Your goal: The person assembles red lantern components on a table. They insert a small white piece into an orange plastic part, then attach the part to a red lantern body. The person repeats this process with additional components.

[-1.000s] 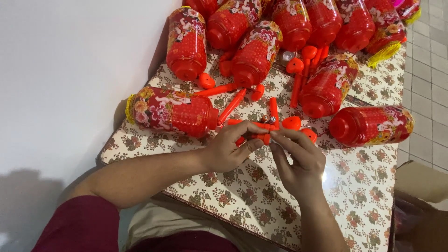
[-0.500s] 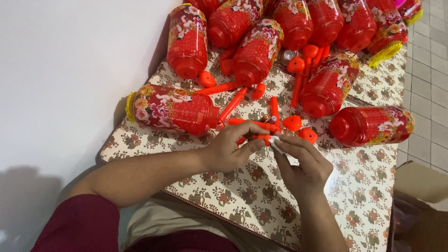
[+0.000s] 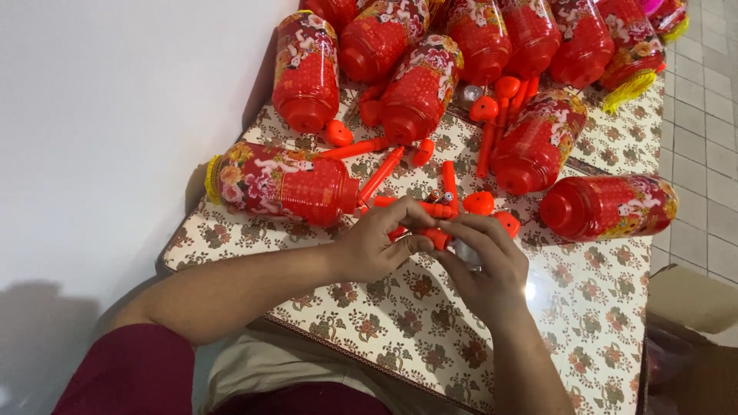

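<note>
Orange stick pinched in left hand, fingers closed on it, low over table near its front. Right hand curled against the same piece; its grasp cannot be told. Stick judged light, stiff, slick plastic; best gripped mid-shaft. Red lanterns and loose orange parts crowd just behind.

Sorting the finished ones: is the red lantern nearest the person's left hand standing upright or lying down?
Lying down. The lantern rests on its side on the table, yellow fringe toward the wall, red cap toward the left hand.
</note>
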